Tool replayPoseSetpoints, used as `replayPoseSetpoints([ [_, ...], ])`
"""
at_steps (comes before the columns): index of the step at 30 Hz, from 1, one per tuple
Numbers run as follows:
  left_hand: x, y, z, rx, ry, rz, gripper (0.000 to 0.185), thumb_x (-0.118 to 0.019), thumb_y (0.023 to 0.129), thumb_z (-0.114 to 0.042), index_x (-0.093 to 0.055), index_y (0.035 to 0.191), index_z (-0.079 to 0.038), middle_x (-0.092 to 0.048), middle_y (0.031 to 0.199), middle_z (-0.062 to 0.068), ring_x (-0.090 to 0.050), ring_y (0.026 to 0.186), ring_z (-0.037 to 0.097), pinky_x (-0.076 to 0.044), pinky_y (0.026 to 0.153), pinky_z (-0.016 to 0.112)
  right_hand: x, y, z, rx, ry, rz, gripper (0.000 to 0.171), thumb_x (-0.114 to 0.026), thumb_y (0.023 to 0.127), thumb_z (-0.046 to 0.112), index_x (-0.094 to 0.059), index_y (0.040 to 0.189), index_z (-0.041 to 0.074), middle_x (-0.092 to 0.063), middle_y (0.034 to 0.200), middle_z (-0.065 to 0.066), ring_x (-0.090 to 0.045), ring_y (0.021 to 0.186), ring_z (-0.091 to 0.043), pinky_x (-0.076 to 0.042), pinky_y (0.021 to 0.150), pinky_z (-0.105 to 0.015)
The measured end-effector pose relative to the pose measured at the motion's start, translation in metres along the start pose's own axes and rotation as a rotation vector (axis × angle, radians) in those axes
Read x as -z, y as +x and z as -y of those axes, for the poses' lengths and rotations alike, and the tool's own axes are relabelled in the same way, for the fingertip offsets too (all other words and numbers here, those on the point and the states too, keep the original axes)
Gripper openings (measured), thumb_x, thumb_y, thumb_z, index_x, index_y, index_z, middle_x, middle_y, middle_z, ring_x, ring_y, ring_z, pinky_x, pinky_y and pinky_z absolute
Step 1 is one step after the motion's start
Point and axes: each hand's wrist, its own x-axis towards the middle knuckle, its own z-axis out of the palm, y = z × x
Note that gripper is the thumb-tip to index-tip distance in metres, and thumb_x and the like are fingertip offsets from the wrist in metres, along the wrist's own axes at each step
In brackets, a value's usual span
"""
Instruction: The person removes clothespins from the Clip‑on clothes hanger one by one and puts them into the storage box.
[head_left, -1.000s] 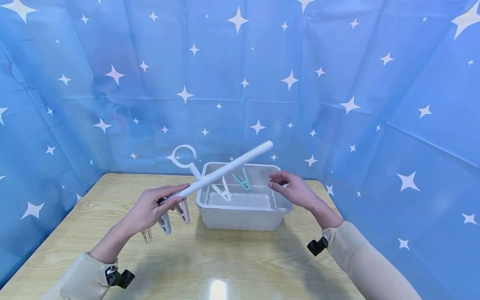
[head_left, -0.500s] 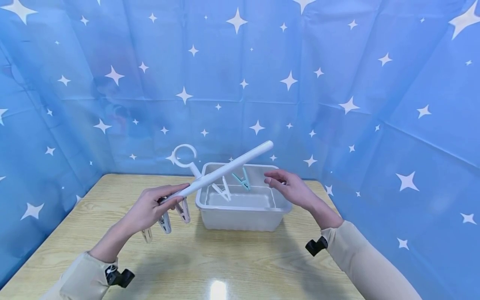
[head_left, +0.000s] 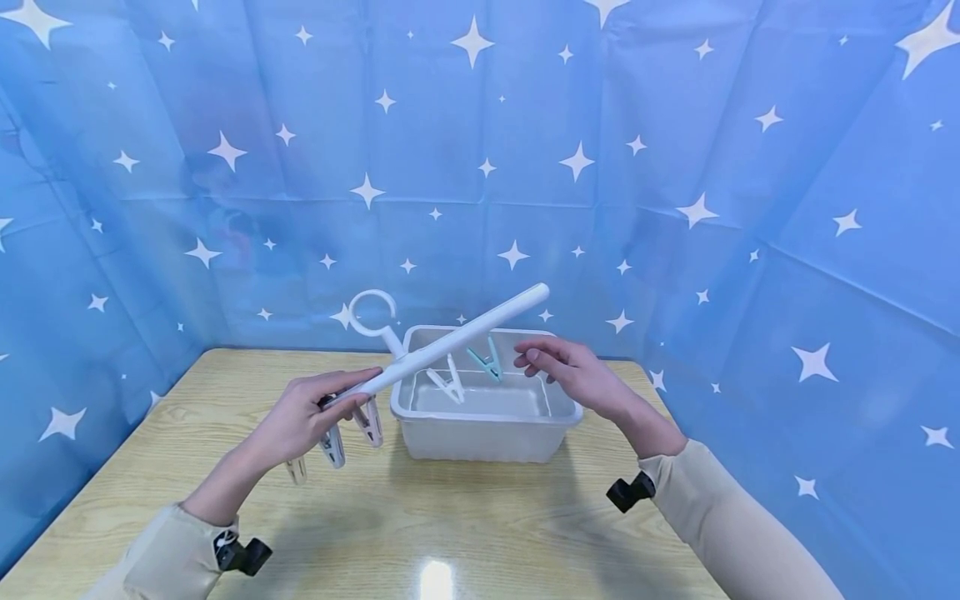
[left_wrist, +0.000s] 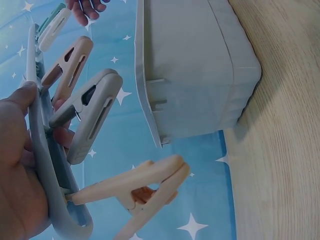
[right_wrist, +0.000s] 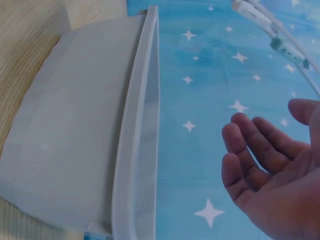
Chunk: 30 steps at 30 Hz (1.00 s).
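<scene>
Where starry blue cloth point(head_left: 675, 167) hangs, a wooden table point(head_left: 450, 517) gleams.

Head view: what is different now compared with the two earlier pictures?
The right hand has moved left, toward the teal clothespin hanging from the white hanger bar, its fingers relaxed and holding nothing. The left hand holds the bar's lower end as before, tilted over the plastic bin. The bin has not moved on the wooden table.
</scene>
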Motion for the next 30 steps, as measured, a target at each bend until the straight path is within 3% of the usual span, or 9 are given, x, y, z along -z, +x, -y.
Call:
replayPoseSetpoints([
  [4,0.000,0.000,-0.001,-0.006,0.005,-0.004,0.040,-0.062,0.100,-0.019,-0.061,0.138,-0.027,-0.072,0.085,-0.013,-0.064,0.071,0.003,-0.049,0.058,0.024,-0.001,-0.001,0.008,0.012,0.005,0.018,0.038,-0.044,0.108,0.032,-0.056,0.140,0.014,-0.067,0.128,-0.012,-0.063,0.113,-0.026,-0.050,0.094,-0.047],
  [13,0.000,0.002,-0.002,-0.020,0.023,-0.015,0.039,-0.063,0.099,-0.018,-0.062,0.138,-0.025,-0.069,0.082,-0.013,-0.061,0.068,0.003,-0.047,0.055,0.023,-0.004,-0.002,0.021,0.033,0.032,0.030,0.037,-0.043,0.109,0.027,-0.056,0.140,0.012,-0.067,0.126,-0.011,-0.064,0.114,-0.030,-0.052,0.089,-0.033],
  [21,0.000,0.003,-0.002,-0.028,0.018,-0.016,0.039,-0.063,0.099,-0.018,-0.062,0.137,-0.025,-0.070,0.083,-0.013,-0.062,0.069,0.003,-0.048,0.057,0.024,-0.005,-0.001,0.025,0.042,0.039,0.029,0.040,-0.042,0.109,0.026,-0.054,0.141,0.007,-0.067,0.126,-0.011,-0.064,0.112,-0.026,-0.052,0.087,-0.031],
  [30,-0.001,0.002,-0.004,-0.018,0.013,-0.004,0.039,-0.062,0.100,-0.020,-0.061,0.138,-0.028,-0.069,0.086,-0.012,-0.062,0.070,0.003,-0.046,0.052,0.023,-0.007,-0.002,0.030,0.048,0.058,0.031,0.038,-0.041,0.109,0.025,-0.056,0.139,0.008,-0.067,0.124,-0.012,-0.065,0.111,-0.026,-0.053,0.087,-0.034],
])
